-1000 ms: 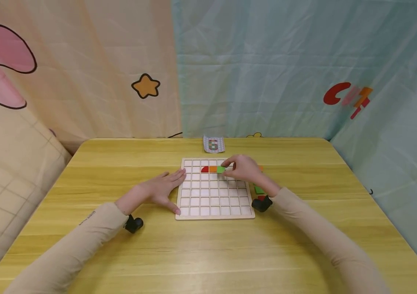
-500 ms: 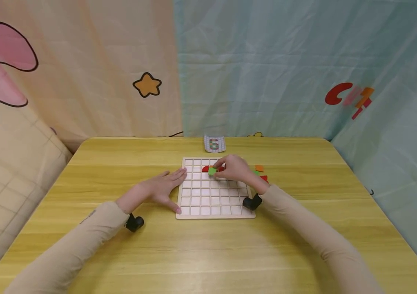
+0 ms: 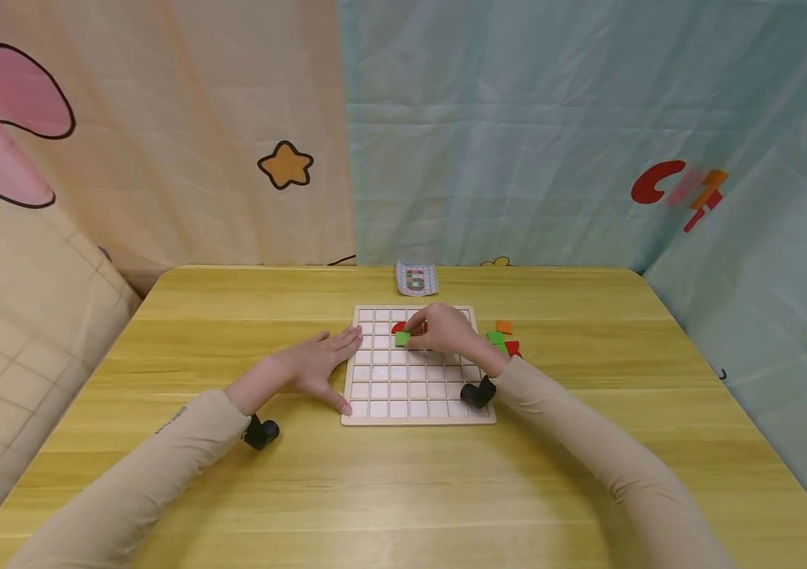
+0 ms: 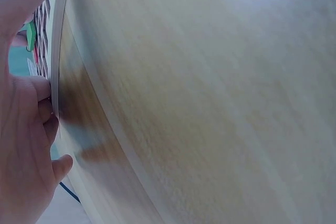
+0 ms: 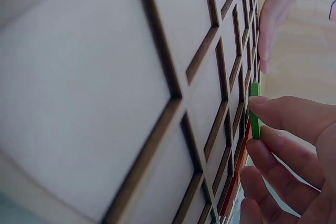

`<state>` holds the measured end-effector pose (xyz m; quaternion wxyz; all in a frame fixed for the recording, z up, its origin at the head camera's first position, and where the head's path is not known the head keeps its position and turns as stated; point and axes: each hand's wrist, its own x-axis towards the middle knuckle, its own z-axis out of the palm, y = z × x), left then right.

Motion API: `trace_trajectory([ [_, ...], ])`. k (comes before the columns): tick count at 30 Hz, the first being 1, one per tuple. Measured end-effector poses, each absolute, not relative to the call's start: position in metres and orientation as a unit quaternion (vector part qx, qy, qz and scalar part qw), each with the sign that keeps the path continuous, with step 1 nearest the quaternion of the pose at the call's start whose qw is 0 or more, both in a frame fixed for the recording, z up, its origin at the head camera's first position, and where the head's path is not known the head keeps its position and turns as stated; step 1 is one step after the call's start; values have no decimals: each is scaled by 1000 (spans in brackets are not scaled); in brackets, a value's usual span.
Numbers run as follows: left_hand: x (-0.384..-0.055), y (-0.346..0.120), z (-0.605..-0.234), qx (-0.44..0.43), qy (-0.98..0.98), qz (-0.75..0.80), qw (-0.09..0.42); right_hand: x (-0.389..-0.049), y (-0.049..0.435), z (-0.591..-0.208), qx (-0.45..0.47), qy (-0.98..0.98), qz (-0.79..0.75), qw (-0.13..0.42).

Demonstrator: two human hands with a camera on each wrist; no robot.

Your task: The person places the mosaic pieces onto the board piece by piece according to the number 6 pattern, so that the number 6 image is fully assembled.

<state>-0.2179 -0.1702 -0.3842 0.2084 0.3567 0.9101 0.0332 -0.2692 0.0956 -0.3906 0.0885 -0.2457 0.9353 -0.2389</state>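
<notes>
A wooden grid board (image 3: 378,409) with white square cells lies on the table. My right hand (image 3: 449,332) pinches a green square tile (image 3: 402,339) between thumb and fingers, close over the cell just below a red rounded tile (image 3: 398,326) in the upper part of the grid. In the right wrist view the green tile (image 5: 255,111) appears edge-on between the fingertips, and red shows beneath it. The fingers partly hide the row of tiles behind. With fingers and thumb spread, my left hand (image 3: 314,367) rests along the board's left edge.
Right of the board lie loose tiles: an orange square (image 3: 504,326), a green piece (image 3: 495,338) and red pieces (image 3: 512,348). Behind the board sits a small paper card (image 3: 416,279) with a coloured pattern on a grid. Printed curtains hang beyond the table's far edge.
My right hand has moved left and slightly nearer with the green tile, from the right of the orange tile to below the red one. The left hand has stayed in place.
</notes>
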Motion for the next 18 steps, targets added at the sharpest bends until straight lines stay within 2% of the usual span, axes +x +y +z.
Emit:
trace_trajectory([
  [18, -219, -172, -388, 362, 908, 42, 205, -271, 89, -393, -231, 937, -236, 117],
])
